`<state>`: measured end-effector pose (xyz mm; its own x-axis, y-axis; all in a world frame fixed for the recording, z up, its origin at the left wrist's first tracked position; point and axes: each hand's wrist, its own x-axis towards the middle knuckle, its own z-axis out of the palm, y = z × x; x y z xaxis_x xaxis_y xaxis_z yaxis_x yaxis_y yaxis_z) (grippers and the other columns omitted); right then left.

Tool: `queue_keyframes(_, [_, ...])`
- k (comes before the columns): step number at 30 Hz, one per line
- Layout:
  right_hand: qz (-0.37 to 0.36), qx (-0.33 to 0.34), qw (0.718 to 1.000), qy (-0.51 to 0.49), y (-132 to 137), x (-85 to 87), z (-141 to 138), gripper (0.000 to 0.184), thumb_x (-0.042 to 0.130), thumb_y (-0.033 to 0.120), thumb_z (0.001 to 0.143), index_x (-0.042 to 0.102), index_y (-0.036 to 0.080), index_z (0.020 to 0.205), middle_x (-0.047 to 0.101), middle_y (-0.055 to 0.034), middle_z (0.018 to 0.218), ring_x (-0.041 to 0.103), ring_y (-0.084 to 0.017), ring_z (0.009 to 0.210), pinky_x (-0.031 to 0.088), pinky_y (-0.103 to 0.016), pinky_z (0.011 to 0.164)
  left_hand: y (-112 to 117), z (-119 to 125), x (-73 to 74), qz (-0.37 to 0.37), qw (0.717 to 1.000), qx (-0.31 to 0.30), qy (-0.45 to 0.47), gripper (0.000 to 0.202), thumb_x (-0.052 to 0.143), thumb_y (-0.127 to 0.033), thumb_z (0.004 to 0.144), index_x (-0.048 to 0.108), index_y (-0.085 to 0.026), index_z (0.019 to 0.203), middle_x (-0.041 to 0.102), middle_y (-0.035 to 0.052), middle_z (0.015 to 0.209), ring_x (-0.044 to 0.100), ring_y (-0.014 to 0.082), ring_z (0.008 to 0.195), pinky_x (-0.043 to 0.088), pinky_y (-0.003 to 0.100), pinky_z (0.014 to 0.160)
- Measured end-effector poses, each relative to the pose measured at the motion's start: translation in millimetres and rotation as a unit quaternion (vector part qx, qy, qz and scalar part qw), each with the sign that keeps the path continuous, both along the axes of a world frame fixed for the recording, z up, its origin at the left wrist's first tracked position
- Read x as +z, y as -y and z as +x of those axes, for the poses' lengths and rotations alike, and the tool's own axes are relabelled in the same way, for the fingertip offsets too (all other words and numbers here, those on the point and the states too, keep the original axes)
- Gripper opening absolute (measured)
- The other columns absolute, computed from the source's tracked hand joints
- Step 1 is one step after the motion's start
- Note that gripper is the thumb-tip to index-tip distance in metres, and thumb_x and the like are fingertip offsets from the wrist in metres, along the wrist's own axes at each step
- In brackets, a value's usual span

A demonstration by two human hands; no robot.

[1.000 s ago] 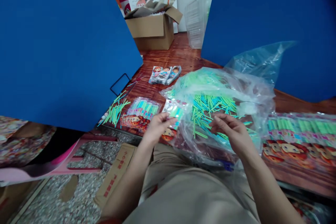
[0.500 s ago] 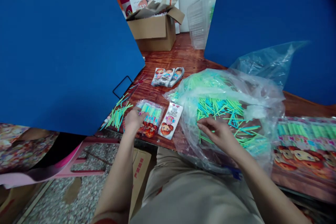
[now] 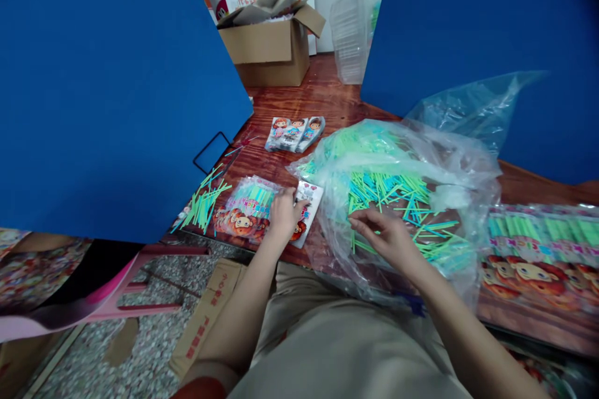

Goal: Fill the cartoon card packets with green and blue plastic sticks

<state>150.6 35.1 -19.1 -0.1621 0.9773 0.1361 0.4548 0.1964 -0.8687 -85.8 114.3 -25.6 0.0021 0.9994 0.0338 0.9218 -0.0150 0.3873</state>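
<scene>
My left hand [image 3: 283,217] rests over the left edge of a white printed packet [image 3: 311,196] with a cartoon face, thumb and forefinger apart on it. Just left of it lie overlapping clear printed packets [image 3: 246,206] filled with green and blue sticks. My right hand [image 3: 388,237] is above the mouth of a big clear plastic bag [image 3: 334,199], its thumb and fingertips pinched together. Whatever is between those fingertips is too small to make out. Inside the bag lie many loose green and blue plastic sticks [image 3: 390,187].
More loose sticks [image 3: 201,209] lie at the table's left edge. Behind are folded white packets [image 3: 292,134] and an open cardboard box [image 3: 262,50]. Filled packets [image 3: 538,255] line the right side. Blue panels [image 3: 103,87] stand left and right. A pink stool [image 3: 135,287] stands on the floor.
My left hand has moved right, from the filled packets onto the white printed packet. The filled packets now lie spread and overlapping. My right hand stays nearly in place.
</scene>
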Motion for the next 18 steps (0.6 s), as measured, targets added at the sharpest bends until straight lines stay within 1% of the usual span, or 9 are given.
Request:
queue_keyframes(2, [-0.007, -0.007, 1.000, -0.011, 2.2, -1.0, 1.7, 0.026, 0.056, 0.040, 0.093, 0.069, 0.018, 0.095, 0.074, -0.0057, 0.087, 0.069, -0.019, 0.076, 0.052, -0.029, 0.070, -5.7, 3.9, -6.6, -0.025, 0.999, 0.036, -0.011, 0.029, 0.070, -0.040, 0.082, 0.069, -0.016, 0.098, 0.073, 0.0136, 0.101, 0.066, 0.0255, 0.095, 0.044, 0.031, 0.079])
queue_keyframes(5, [-0.012, -0.014, 1.000, -0.025, 4.5, -2.4, 4.2, 0.027, 0.057, 0.042, 0.092, 0.069, 0.018, 0.092, 0.074, -0.0053, 0.083, 0.068, -0.018, 0.072, 0.053, -0.027, 0.066, -11.4, 2.2, -7.8, -0.046, 0.997, 0.068, -0.006, 0.024, 0.070, -0.041, 0.082, 0.070, -0.018, 0.090, 0.074, 0.0105, 0.090, 0.068, 0.0238, 0.086, 0.042, 0.030, 0.073])
queue_keyframes(9, [-0.007, -0.015, 1.000, -0.024, 4.7, -3.1, 5.9, 0.027, 0.057, 0.041, 0.092, 0.070, 0.018, 0.093, 0.074, -0.0050, 0.083, 0.068, -0.018, 0.071, 0.053, -0.028, 0.065, -13.6, 0.6, 0.2, -0.036, 0.996, 0.074, -0.028, 0.022, 0.063, -0.041, 0.088, 0.071, -0.021, 0.087, 0.076, 0.0095, 0.088, 0.068, 0.0244, 0.086, 0.041, 0.030, 0.071])
queue_keyframes(12, [0.003, -0.011, 1.000, -0.019, 2.5, -2.6, 6.3, 0.024, 0.057, 0.039, 0.093, 0.069, 0.019, 0.093, 0.074, -0.0051, 0.084, 0.069, -0.019, 0.073, 0.053, -0.029, 0.067, -10.3, 1.3, 8.0, -0.022, 0.996, 0.067, -0.053, 0.026, 0.054, -0.040, 0.093, 0.074, -0.023, 0.093, 0.076, 0.0109, 0.093, 0.069, 0.0252, 0.087, 0.041, 0.031, 0.072])
queue_keyframes(15, [0.024, -0.011, 1.000, -0.012, -1.0, 0.1, 6.4, 0.022, 0.057, 0.037, 0.093, 0.069, 0.019, 0.094, 0.075, -0.0051, 0.085, 0.070, -0.019, 0.075, 0.054, -0.030, 0.070, -2.9, -2.0, 18.0, 0.032, 0.996, 0.061, -0.053, 0.031, 0.048, -0.038, 0.096, 0.075, -0.021, 0.099, 0.076, 0.0131, 0.099, 0.069, 0.0263, 0.089, 0.042, 0.032, 0.074])
queue_keyframes(16, [0.031, -0.013, 0.999, -0.008, -2.2, 1.7, 6.1, 0.021, 0.057, 0.037, 0.093, 0.069, 0.019, 0.094, 0.075, -0.0053, 0.086, 0.070, -0.019, 0.076, 0.054, -0.030, 0.072, 0.4, -4.0, 22.4, 0.064, 0.996, 0.055, -0.036, 0.032, 0.047, -0.037, 0.096, 0.075, -0.020, 0.100, 0.076, 0.0134, 0.101, 0.068, 0.0264, 0.090, 0.042, 0.032, 0.076])
queue_keyframes(18, [0.042, -0.031, 0.999, -0.006, -3.9, 6.8, 4.5, 0.021, 0.057, 0.037, 0.093, 0.069, 0.020, 0.096, 0.075, -0.0058, 0.088, 0.070, -0.019, 0.078, 0.054, -0.031, 0.073, 8.2, -7.4, 32.7, 0.126, 0.991, 0.043, 0.026, 0.030, 0.049, -0.035, 0.095, 0.074, -0.019, 0.099, 0.075, 0.0126, 0.101, 0.068, 0.0253, 0.091, 0.043, 0.031, 0.079])
